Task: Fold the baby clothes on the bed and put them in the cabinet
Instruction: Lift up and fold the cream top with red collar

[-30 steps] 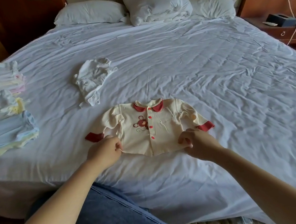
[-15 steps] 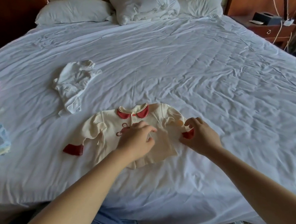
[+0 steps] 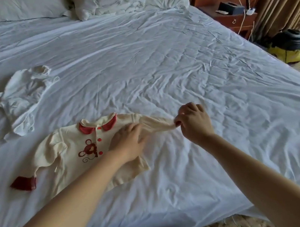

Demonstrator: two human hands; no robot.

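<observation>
My right fingertips point(image 3: 177, 123) pinch the end of the sleeve point(image 3: 157, 125), drawn taut out to the side; the rest of that right hand point(image 3: 193, 122) is curled; my left hand point(image 3: 130, 144) lies flat, fingers straight, pressing the cream shirt point(image 3: 68, 151) onto the bed point(image 3: 157, 63) near its front edge; I judge this shirt barely begun; the white garment point(image 3: 23, 100) beyond it lies crumpled, unfolded; no cabinet in view.

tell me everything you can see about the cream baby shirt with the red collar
The cream shirt looks like soft knit cotton, with a red collar, red buttons, a mouse print and a red cuff. It lies face up and unfolded on the white sheet. The left hand presses flat on its chest; the right hand pinches one sleeve's end, holding it stretched out sideways.
</observation>
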